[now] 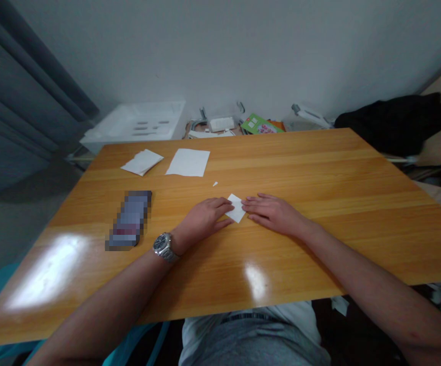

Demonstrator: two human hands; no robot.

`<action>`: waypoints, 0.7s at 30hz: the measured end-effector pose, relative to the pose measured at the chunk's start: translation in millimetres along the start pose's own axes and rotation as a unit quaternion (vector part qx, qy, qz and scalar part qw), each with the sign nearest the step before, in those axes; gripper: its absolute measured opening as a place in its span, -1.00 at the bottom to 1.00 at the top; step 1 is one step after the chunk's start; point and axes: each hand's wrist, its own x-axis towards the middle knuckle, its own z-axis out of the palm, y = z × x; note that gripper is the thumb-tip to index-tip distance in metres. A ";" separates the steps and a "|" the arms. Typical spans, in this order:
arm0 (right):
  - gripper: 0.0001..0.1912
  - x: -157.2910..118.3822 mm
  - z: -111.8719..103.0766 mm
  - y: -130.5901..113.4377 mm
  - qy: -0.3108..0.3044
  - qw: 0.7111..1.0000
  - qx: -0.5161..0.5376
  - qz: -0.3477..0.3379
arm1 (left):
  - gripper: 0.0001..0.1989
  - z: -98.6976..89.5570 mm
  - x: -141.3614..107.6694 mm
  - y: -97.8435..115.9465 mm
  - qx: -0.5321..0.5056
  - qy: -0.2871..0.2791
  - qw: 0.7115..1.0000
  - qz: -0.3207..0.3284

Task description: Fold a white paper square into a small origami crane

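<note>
A small white square of paper [236,209], turned like a diamond, lies flat on the wooden table [300,168]. My left hand [207,216], with a metal watch on the wrist, rests its fingertips on the paper's left corner, thumb and fingers apart. From the other side my right hand [271,211] lies flat, its fingers stretched out and their tips at the paper's right corner. Just beyond the paper is a tiny white scrap [215,184].
A blurred phone [130,218] lies left of my left arm. Farther back are a white sheet [188,162] and folded papers [143,162]. Behind the table stand a white foam tray [147,117] and a green booklet [260,124]; black cloth [391,122] hangs at the right.
</note>
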 end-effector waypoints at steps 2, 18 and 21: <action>-0.67 0.3 0.8 -0.2 0.005 1.000 0.008 0.005 | -0.60 -1.0 0.5 1.8 -0.001 0.003 1.000 0.000; -0.69 0.8 1.9 -3.3 0.028 0.999 0.017 -0.004 | -0.64 -0.7 4.1 14.0 0.025 0.015 0.999 -0.030; -0.71 0.7 3.4 -3.4 0.034 0.999 0.021 0.003 | -0.67 -1.1 4.5 13.6 0.032 0.014 0.999 -0.024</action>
